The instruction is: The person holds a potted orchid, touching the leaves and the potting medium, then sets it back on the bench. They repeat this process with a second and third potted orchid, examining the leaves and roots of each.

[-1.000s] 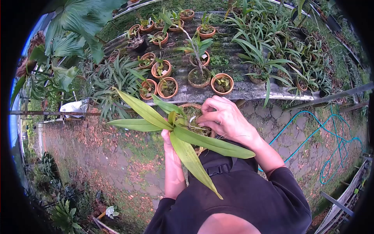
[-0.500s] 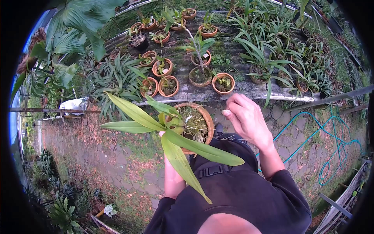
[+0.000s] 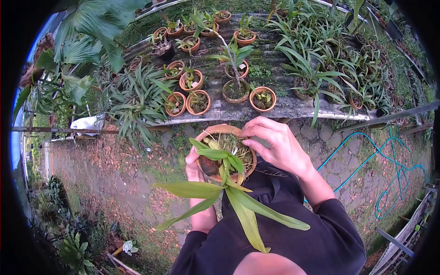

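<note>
A round terracotta pot (image 3: 251,170) is held in front of my body, with thin pale roots and dry fibres in it. The long-leaved plant (image 3: 243,204) growing in it leans toward my chest. My left hand (image 3: 194,161) is wrapped round the pot's left side, its thumb near the rim. At the upper right rim, the fingers of my right hand (image 3: 270,140) are pinched together over the roots; what lies between the fingertips is too small to make out.
Beyond the pot, a corrugated table (image 3: 220,112) bears several small potted plants and clumps of long leaves. A teal hose (image 3: 339,172) lies on the stone floor at right. Large leaves (image 3: 94,23) hang at upper left, and a metal bar (image 3: 394,114) crosses at right.
The pot has turned, so its leaves now point toward my body instead of to the left. My right hand has moved left and down onto the rim. More of my left hand shows.
</note>
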`<move>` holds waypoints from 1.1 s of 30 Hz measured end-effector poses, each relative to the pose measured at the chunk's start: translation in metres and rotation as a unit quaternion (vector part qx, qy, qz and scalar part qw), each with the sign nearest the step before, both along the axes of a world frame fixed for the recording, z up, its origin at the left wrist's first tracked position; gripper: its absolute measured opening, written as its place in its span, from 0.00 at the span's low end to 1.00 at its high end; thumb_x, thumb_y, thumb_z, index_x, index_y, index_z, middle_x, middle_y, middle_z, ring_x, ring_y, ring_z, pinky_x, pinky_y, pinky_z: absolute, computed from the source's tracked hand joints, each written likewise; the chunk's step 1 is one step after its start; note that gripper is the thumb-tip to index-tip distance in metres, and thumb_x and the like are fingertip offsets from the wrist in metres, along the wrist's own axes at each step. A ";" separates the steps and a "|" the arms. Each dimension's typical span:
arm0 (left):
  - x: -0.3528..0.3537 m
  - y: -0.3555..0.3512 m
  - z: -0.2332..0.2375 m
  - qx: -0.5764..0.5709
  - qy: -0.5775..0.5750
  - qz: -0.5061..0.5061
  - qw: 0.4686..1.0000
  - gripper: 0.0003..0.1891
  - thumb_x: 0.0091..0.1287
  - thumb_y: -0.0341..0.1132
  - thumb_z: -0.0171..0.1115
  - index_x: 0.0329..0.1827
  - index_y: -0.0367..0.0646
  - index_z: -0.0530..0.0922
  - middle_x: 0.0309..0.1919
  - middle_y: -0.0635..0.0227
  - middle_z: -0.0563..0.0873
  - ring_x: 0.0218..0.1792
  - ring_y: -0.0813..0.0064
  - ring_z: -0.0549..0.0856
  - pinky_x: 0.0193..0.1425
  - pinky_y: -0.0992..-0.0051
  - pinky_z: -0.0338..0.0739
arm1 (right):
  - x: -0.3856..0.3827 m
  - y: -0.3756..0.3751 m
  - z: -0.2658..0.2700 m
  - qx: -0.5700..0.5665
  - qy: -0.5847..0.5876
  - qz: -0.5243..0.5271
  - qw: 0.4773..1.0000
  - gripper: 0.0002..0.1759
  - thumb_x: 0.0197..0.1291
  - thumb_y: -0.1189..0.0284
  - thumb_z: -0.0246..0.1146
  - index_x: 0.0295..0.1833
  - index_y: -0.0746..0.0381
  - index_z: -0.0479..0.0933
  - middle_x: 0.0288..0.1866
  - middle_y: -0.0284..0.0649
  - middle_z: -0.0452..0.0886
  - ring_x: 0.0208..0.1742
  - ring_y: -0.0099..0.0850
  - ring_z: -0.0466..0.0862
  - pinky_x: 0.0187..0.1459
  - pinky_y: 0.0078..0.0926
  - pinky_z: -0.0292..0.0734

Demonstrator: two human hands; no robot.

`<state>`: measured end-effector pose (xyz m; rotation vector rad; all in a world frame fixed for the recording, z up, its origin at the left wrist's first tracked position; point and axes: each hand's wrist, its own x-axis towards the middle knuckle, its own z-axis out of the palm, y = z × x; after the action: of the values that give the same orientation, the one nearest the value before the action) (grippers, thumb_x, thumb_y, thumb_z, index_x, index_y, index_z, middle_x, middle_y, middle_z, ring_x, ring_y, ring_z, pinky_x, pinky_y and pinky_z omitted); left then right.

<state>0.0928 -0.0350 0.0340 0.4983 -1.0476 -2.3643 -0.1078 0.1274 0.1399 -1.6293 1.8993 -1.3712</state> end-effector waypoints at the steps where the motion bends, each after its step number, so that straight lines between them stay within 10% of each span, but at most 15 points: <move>1: -0.001 -0.001 0.003 -0.004 -0.001 -0.005 1.000 0.52 0.59 0.65 0.71 0.73 0.27 0.70 0.63 0.50 0.83 0.61 0.61 0.85 0.69 0.64 0.78 | 0.000 0.000 0.001 0.010 0.011 0.001 1.000 0.11 0.60 0.80 0.71 0.49 0.64 0.85 0.48 0.43 0.84 0.47 0.44 0.89 0.47 0.38 0.85; 10: -0.019 -0.009 0.051 -0.077 -0.044 -0.096 0.991 0.54 0.56 0.66 0.72 0.71 0.25 0.71 0.62 0.49 0.83 0.60 0.62 0.85 0.69 0.66 0.78 | -0.009 -0.009 0.019 0.102 0.199 0.104 0.969 0.20 0.61 0.75 0.63 0.60 0.63 0.83 0.46 0.46 0.77 0.43 0.44 0.86 0.44 0.43 0.82; 16: -0.010 -0.015 0.026 -0.038 -0.066 -0.095 0.993 0.52 0.58 0.64 0.72 0.74 0.26 0.70 0.64 0.50 0.83 0.62 0.62 0.85 0.71 0.64 0.77 | -0.008 -0.012 0.024 0.176 0.238 0.138 0.945 0.14 0.57 0.77 0.61 0.49 0.69 0.80 0.46 0.50 0.76 0.44 0.48 0.86 0.44 0.46 0.81; 33: -0.007 -0.012 0.025 0.068 -0.048 -0.102 0.991 0.47 0.61 0.55 0.72 0.75 0.27 0.68 0.65 0.48 0.82 0.62 0.58 0.84 0.72 0.58 0.76 | -0.026 -0.022 0.021 0.123 0.088 0.166 0.974 0.05 0.59 0.78 0.68 0.39 0.68 0.81 0.40 0.47 0.80 0.43 0.50 0.85 0.42 0.46 0.78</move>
<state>0.0859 -0.0474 0.0585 0.5857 -1.0267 -2.6295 -0.1338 0.1056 0.1605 -1.8828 1.7035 -0.8493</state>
